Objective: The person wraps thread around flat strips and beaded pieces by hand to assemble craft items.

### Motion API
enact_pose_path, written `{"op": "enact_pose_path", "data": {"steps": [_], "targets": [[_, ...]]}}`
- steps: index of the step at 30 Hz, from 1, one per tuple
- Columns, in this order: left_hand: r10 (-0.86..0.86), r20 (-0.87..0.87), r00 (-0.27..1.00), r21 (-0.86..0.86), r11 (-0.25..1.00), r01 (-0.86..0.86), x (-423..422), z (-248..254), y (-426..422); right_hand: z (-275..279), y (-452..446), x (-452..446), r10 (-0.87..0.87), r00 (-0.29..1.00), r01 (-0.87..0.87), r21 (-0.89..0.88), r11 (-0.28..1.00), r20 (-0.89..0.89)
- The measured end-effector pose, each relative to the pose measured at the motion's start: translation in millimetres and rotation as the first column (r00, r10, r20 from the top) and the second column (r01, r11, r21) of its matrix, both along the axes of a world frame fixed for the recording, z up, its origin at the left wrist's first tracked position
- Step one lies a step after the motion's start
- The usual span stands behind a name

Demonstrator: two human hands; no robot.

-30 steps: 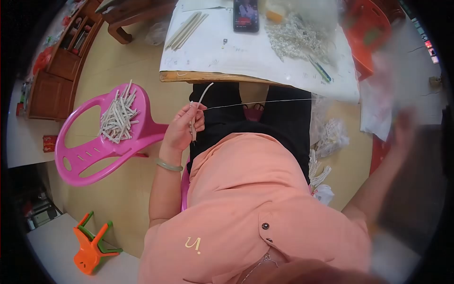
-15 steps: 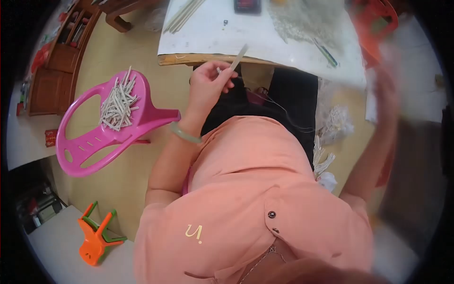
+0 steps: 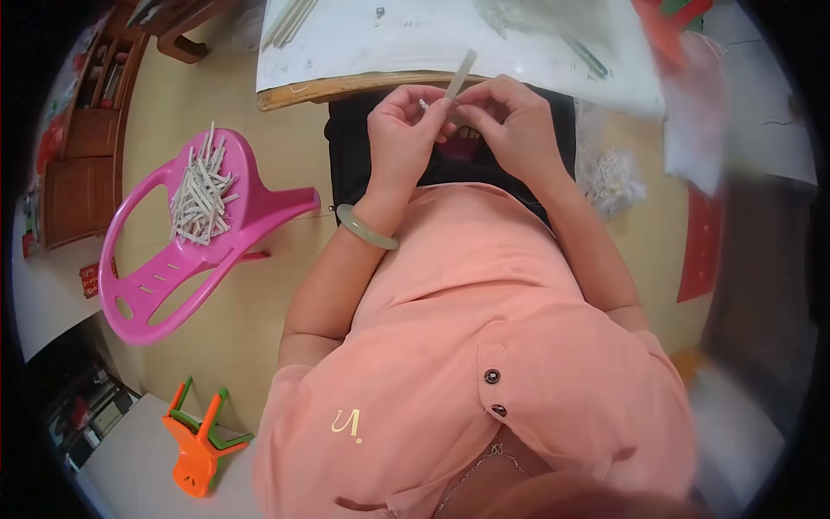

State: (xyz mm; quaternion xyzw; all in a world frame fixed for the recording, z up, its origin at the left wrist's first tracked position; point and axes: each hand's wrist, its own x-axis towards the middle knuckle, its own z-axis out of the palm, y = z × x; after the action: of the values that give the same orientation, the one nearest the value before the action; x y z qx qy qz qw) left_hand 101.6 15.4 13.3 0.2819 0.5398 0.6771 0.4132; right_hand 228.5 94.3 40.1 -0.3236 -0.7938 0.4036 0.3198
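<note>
With the two hands as the middle of the clock and twelve straight ahead, a pale flat strip stands up from the left hand, tilted toward one o'clock. The left thumb is pressed against the bent fingers, closing firmly on the strip's lower part, and a small white tip pokes out beside them. The right hand is at three o'clock, just beside the strip's lower end, its thumb and forefinger drawn close together; whether anything is pinched between them is too small to tell. A bangle circles the left wrist.

At twelve, just beyond the hands, is the wooden edge of a table covered in white. On it, long sticks lie at ten o'clock, a pen at two and a blurred, pale heap at one. At eight o'clock, a pink chair carries a loose pile of short strips. A small orange stool is at seven, and a clear bag sits on the floor at four.
</note>
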Motion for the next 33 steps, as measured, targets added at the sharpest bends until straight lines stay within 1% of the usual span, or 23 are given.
{"op": "enact_pose_path", "data": {"steps": [4,8,10,13,16,17,18,19,20,21,22,23,24,25,26,27,28,29,30,31,32,33], "targets": [[0.038,0.015,0.999,0.029,0.999,-0.038,2,0,0,-3,-3,-2,-0.042,0.999,0.042,0.02,0.999,-0.013],[0.049,-0.003,0.999,0.047,0.998,-0.049,3,-3,0,-7,-3,-2,-0.031,0.999,0.031,0.015,0.999,-0.037],[0.054,-0.005,0.999,0.057,0.997,-0.053,3,-3,1,-6,-4,-2,-0.034,0.998,0.032,-0.045,0.998,-0.054],[0.06,-0.017,0.998,0.054,0.997,-0.059,5,-2,1,-8,-4,-1,-0.039,0.998,0.036,-0.078,0.996,-0.039],[0.092,-0.082,0.992,0.057,0.995,-0.087,7,-6,0,-8,-3,1,-0.034,0.999,0.031,-0.077,0.997,-0.037],[0.09,-0.185,0.979,0.032,0.996,-0.085,7,-6,-1,-9,-3,1,-0.035,0.998,0.031,-0.069,0.997,-0.046],[0.088,-0.29,0.953,0.014,0.996,-0.087,6,-6,-1,-11,-3,1,-0.036,0.998,0.03,-0.098,0.995,-0.057],[0.132,-0.329,0.935,0.043,0.991,-0.125,7,-8,0,-10,-3,0,-0.038,0.997,0.029,-0.125,0.992,-0.071],[0.154,-0.445,0.882,0.033,0.987,-0.156,9,-5,-1,-4,-3,0,-0.033,0.999,0.03,-0.057,0.998,-0.042],[0.173,-0.555,0.814,0.029,0.982,-0.189,11,-2,-2,-9,-4,-1,-0.048,0.996,0.04,-0.112,0.993,-0.069],[0.223,-0.592,0.775,0.089,0.973,-0.212,13,-1,-2,-9,-3,-1,-0.045,0.996,0.038,-0.108,0.993,-0.072],[0.232,-0.644,0.729,0.12,0.972,-0.204,14,0,-2,-9,-3,0,-0.045,0.996,0.037,-0.104,0.994,-0.073],[0.219,-0.666,0.713,0.128,0.975,-0.18,14,-2,-2,-12,-3,-1,-0.063,0.991,0.036,-0.226,0.973,-0.114],[0.206,-0.686,0.697,0.135,0.978,-0.157,13,-3,-1,-16,1,-1,-0.07,0.989,0.042,-0.212,0.976,-0.129],[0.171,-0.656,0.735,0.115,0.985,-0.126,12,-3,0,-21,5,1,-0.047,0.991,0.009,-0.279,0.96,-0.128],[0.177,-0.662,0.728,0.131,0.984,-0.121,10,-5,1,-25,9,2,-0.02,0.992,-0.026,-0.343,0.939,-0.128],[0.174,-0.686,0.707,0.155,0.984,-0.092,8,-3,3,-23,14,3,0.004,0.996,-0.035,-0.355,0.934,-0.089],[0.169,-0.709,0.685,0.173,0.983,-0.063,6,-2,6,-21,20,3,0.003,0.995,-0.037,-0.345,0.938,-0.097],[0.157,-0.745,0.648,0.178,0.983,-0.034,3,0,9,-19,27,2,0.042,0.999,-0.05,-0.357,0.933,-0.031],[0.157,-0.747,0.646,0.18,0.983,-0.031,0,2,14,-17,35,2,0.08,0.996,-0.061,-0.372,0.926,0.036],[0.18,-0.814,0.552,0.19,0.981,-0.041,-4,3,21,-21,47,-1,0.151,0.988,-0.153,-0.341,0.927,-0.033],[0.202,-0.869,0.451,0.201,0.978,-0.05,-8,4,28,-23,58,-3,0.219,0.963,-0.265,-0.419,0.868,-0.154]]}}
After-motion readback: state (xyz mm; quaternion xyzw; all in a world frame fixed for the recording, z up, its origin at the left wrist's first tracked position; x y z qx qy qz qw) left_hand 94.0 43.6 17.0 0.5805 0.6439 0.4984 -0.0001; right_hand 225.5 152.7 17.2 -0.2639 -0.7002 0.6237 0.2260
